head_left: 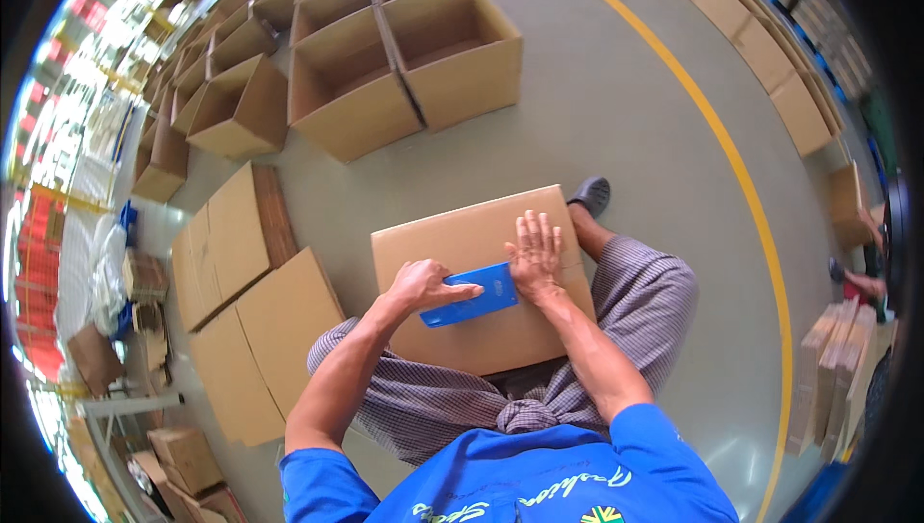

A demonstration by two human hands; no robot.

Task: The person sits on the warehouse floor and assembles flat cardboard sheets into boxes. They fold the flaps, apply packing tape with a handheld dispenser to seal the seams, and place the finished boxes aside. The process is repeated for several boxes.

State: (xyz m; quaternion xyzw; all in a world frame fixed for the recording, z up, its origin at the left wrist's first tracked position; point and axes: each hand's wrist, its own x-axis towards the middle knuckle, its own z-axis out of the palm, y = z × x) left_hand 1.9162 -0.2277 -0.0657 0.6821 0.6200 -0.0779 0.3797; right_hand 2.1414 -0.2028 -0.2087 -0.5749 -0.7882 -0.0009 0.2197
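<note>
A cardboard box lies in front of me between my bent legs, its broad face up. My left hand is closed round the left end of a flat blue rectangular object, thumb laid across its top. The object rests on or just above the box; its exact kind I cannot tell. Pressed flat on the cardboard is my right hand, fingers stretched out toward the far edge, its heel next to the blue object's right end.
Rows of open-topped cardboard boxes stand ahead on the grey floor. Stacked flat cartons lie to my left. A yellow line curves along the right, with more cartons beyond. Another person's hand and foot show at the far right.
</note>
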